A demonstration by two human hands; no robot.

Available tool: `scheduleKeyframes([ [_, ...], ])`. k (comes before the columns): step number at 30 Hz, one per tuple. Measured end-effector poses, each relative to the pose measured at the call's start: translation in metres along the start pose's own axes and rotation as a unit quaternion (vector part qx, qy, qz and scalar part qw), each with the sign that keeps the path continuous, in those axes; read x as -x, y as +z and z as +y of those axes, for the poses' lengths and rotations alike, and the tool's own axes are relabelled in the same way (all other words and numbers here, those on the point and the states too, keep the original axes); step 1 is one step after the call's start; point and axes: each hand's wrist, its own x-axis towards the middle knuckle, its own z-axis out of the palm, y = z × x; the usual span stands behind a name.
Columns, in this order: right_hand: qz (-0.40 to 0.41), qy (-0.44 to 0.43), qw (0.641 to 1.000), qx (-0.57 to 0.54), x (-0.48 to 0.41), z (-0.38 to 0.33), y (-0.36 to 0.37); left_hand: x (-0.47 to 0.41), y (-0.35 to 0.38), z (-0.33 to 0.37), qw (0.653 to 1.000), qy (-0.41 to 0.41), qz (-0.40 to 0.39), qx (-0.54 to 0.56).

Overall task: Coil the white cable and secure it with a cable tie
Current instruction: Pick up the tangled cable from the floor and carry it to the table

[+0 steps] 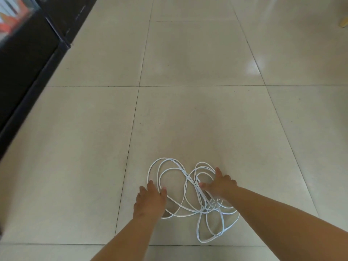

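Observation:
A white cable [174,169] lies on the tiled floor in a loose tangle of several overlapping loops. My left hand [149,201] rests on the left edge of the tangle, fingers spread over the outer loops, palm down. My right hand [221,184] presses on the right-hand loops, thumb and fingers apart, touching strands without closing around them. More loops trail toward me under my right forearm. No cable tie is visible.
Beige glossy floor tiles [197,110] stretch ahead and to both sides. A black cabinet or display base [28,72] runs along the left edge. A small yellow object [344,23] sits at the far right.

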Motion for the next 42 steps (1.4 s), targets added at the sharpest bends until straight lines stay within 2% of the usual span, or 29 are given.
scheduleKeyframes([
  [4,0.006,-0.005,1.000,-0.017,0.000,0.002,0.000,-0.005,0.012,0.007,0.996,-0.030,-0.043,0.068],
  [8,0.005,-0.004,0.999,-0.035,-0.003,0.004,-0.001,-0.007,0.013,0.019,0.985,-0.042,-0.032,0.165],
  [15,0.012,0.013,0.997,-0.078,-0.013,-0.004,-0.006,-0.009,0.014,0.045,0.975,0.011,-0.050,0.218],
  [22,0.017,0.042,0.988,-0.147,-0.012,-0.010,-0.002,-0.008,0.028,0.062,0.972,0.090,-0.146,0.161],
  [26,0.010,0.047,0.984,-0.171,-0.012,-0.013,-0.004,-0.004,0.035,0.062,0.954,0.165,-0.204,0.144],
  [29,0.010,0.039,0.986,-0.161,-0.010,-0.018,-0.005,0.000,0.038,0.060,0.941,0.219,-0.248,0.071],
  [33,0.020,0.043,0.990,-0.134,-0.011,-0.022,-0.006,0.003,0.033,0.062,0.937,0.238,-0.254,-0.035],
  [42,0.056,0.023,0.995,-0.079,-0.018,-0.035,-0.002,0.002,0.027,0.059,0.921,0.279,-0.249,-0.112],
])
